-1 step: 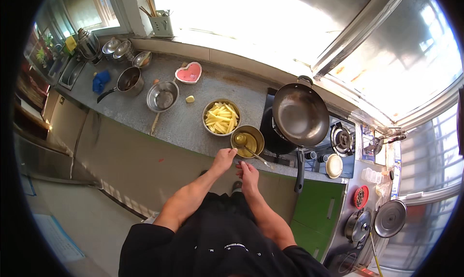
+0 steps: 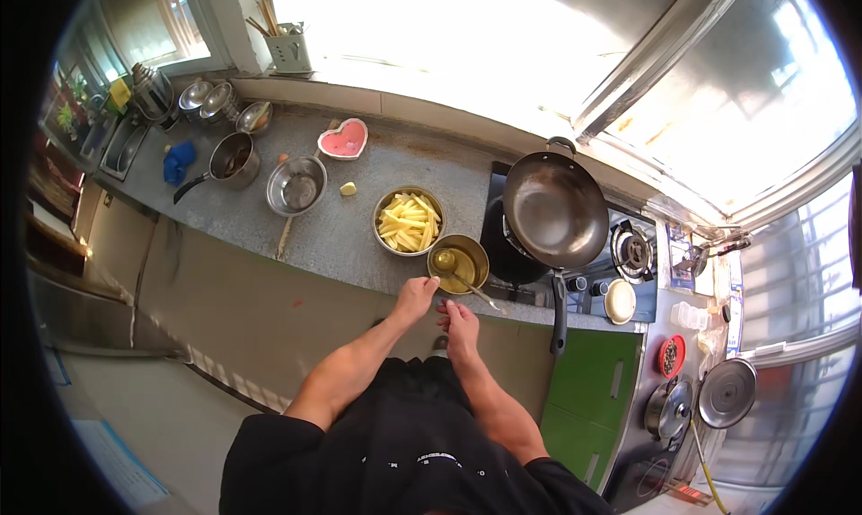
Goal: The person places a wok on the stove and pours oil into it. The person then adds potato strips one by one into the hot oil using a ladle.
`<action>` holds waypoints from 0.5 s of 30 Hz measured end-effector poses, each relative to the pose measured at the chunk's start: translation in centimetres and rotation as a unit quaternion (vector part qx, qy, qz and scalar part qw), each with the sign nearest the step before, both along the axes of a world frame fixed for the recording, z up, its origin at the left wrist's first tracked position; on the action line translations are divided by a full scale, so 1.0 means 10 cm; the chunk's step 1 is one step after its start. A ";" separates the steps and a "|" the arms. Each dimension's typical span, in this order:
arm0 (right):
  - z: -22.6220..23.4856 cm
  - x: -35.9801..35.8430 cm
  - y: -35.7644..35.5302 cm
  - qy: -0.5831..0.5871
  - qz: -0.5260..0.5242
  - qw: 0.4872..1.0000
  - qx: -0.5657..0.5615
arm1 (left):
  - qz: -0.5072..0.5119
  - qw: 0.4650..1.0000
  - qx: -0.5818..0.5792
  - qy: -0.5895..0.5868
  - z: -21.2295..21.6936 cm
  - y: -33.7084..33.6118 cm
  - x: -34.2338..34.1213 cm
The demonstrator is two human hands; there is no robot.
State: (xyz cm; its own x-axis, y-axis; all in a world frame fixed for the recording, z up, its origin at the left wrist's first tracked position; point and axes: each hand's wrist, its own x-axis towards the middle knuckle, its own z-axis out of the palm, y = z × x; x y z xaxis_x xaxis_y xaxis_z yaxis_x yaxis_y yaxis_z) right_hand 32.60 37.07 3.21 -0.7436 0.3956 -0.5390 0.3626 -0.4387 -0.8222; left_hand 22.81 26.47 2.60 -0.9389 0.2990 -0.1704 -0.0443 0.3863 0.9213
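Note:
A small metal bowl point(image 2: 458, 264) holding yellowish liquid and a spoon point(image 2: 467, 284) stands near the counter's front edge. My left hand point(image 2: 415, 298) is curled at the bowl's near-left rim and seems to grip it. My right hand point(image 2: 460, 322) lies just beside it at the counter edge, fingers stretched toward the bowl, holding nothing, close to the spoon's handle. A larger metal bowl of cut potato sticks point(image 2: 409, 220) sits just behind and to the left.
A dark wok point(image 2: 555, 211) rests on the gas stove point(image 2: 628, 250) to the right. Left along the grey counter point(image 2: 341, 237) are an empty steel bowl point(image 2: 296, 187), a saucepan point(image 2: 233, 160), a pink heart-shaped dish point(image 2: 344, 139) and a sink point(image 2: 117, 147).

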 end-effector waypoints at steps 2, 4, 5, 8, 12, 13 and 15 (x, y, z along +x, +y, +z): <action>-0.05 -0.05 -0.12 -0.006 -0.028 0.999 0.016 | -0.026 1.000 -0.002 -0.009 -0.04 -0.04 -0.09; -0.10 -0.10 -0.22 -0.008 -0.052 0.998 0.019 | -0.051 0.999 0.002 -0.013 -0.05 -0.08 -0.16; -0.12 -0.13 -0.27 -0.009 -0.066 0.998 0.019 | -0.064 0.998 0.007 -0.013 -0.04 -0.10 -0.20; -0.18 -0.23 -0.43 -0.009 -0.108 0.994 0.019 | -0.094 0.996 0.011 -0.008 -0.05 -0.16 -0.29; -0.33 -0.35 -0.55 -0.011 -0.149 0.988 0.036 | -0.112 0.993 0.012 -0.028 -0.04 -0.21 -0.33; -0.32 -0.39 -0.58 -0.009 -0.156 0.987 0.039 | -0.108 0.992 0.047 -0.051 -0.09 -0.21 -0.33; -0.30 -0.46 -0.63 -0.004 -0.168 0.985 0.045 | -0.098 0.984 0.116 -0.097 -0.21 -0.21 -0.33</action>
State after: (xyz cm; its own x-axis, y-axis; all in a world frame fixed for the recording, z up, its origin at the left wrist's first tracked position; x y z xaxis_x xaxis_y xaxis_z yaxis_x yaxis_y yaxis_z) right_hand 28.02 30.77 0.22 -0.5582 0.6647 -0.4965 0.2162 -0.4612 -0.8605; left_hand 19.50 24.40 0.45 -0.8163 0.5226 -0.2461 -0.1732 0.1850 0.9674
